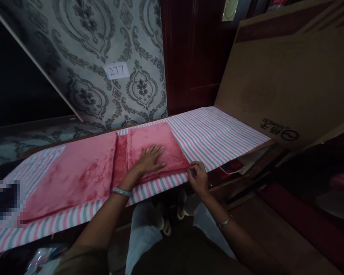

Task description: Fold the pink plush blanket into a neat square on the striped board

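Note:
A pink plush cloth lies on a striped cover, its two sides folded inward with a darker strip showing between them. My left hand rests flat on the right folded panel, palm down and fingers spread. At that panel's near right corner, my right hand has its thumb and fingers closed together on the cloth's edge. A bracelet circles each wrist.
The pink, white and grey striped cover spreads over a long, narrow table. A large cardboard sheet leans at the right. Behind are patterned wallpaper, a paper marked 277 and a dark red door.

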`<control>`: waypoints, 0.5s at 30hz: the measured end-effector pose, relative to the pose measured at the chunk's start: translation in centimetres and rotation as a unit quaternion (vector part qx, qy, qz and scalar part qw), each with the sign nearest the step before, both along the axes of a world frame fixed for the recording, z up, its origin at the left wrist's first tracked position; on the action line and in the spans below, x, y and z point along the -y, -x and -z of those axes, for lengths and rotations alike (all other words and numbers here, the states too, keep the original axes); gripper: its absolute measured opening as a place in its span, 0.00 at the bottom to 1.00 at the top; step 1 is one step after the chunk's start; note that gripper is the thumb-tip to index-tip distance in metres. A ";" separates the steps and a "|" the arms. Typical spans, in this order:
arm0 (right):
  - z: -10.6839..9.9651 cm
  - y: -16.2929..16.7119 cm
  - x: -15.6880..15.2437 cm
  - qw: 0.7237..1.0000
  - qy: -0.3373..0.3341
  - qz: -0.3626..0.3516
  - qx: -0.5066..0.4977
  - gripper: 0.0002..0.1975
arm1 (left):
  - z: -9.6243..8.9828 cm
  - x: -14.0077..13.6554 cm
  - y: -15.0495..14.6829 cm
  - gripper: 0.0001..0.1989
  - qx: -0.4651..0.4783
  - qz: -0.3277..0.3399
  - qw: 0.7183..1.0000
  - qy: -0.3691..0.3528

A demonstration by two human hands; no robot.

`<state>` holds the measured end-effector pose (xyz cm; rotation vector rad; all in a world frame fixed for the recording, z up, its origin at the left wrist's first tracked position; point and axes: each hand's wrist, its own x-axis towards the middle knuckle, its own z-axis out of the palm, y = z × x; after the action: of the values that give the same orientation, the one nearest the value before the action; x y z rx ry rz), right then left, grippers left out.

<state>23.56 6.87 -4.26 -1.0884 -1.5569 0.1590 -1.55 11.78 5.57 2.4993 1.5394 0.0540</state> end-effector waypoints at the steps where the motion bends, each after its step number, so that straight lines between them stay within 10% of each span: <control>1: 0.0 0.0 0.0 1.000 0.000 0.000 -0.003 0.04 | 0.0 0.0 0.1 0.41 0.002 0.005 1.000 -0.001; 15: -0.2 0.2 0.0 1.000 -0.010 0.009 -0.023 0.05 | 0.5 1.4 2.4 0.40 -0.059 -0.056 0.994 -0.075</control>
<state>23.33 6.87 -4.07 -1.0750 -1.5044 0.1548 -3.91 10.37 5.10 2.5696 1.7853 0.0408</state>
